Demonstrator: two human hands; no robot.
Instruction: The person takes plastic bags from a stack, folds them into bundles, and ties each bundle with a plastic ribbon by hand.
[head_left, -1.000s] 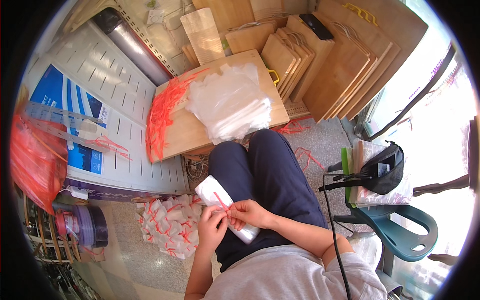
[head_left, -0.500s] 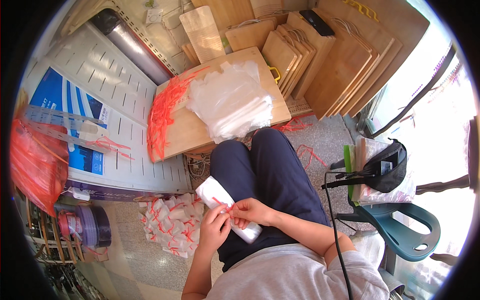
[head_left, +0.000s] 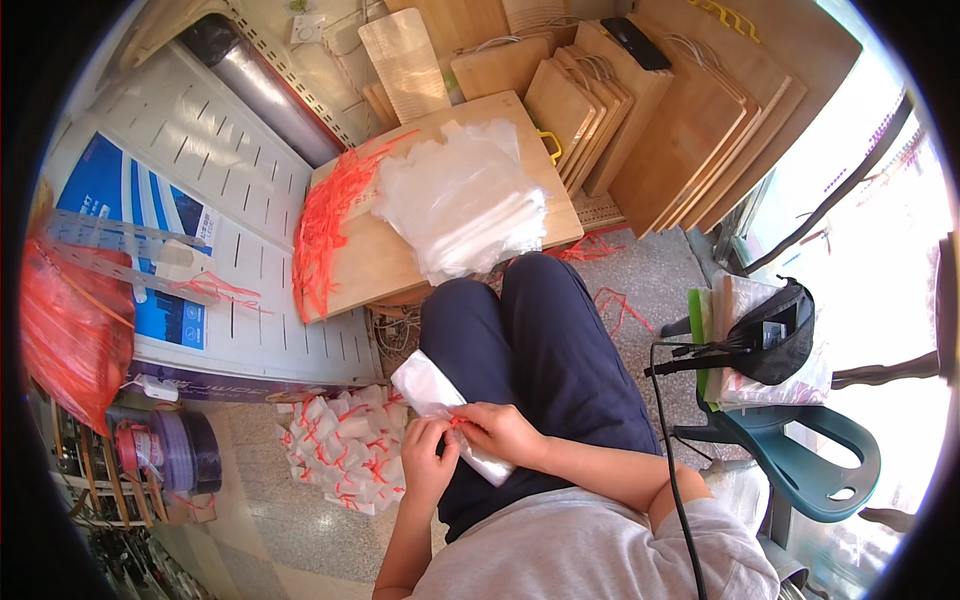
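Across my lap lies a folded white plastic bag bundle (head_left: pixel 424 383), long and flat. A thin red strip (head_left: pixel 457 421) is around its middle. My left hand (head_left: pixel 430 453) and my right hand (head_left: pixel 497 433) meet there, fingertips pinched on the strip. Both hands cover part of the bundle. In front of my knees a wooden board (head_left: pixel 370 262) bears a stack of flat white plastic bags (head_left: pixel 455 195) and a heap of loose red strips (head_left: pixel 325 235). Below on my left, a pile of white bundles tied with red strips (head_left: pixel 345 450) rests on the floor.
Wooden cutting boards (head_left: pixel 680 150) lean at the back right. A green plastic stool (head_left: pixel 800 455) holds a black bag (head_left: pixel 775 330) at my right. A black cable (head_left: pixel 675 490) runs past my right arm. At the left hangs a red plastic bag (head_left: pixel 75 330) beside a perforated metal panel (head_left: pixel 250 270).
My hands have drawn closer together over the strip, and my right hand now covers more of the bundle. The red end that stuck up above the fingers no longer shows.
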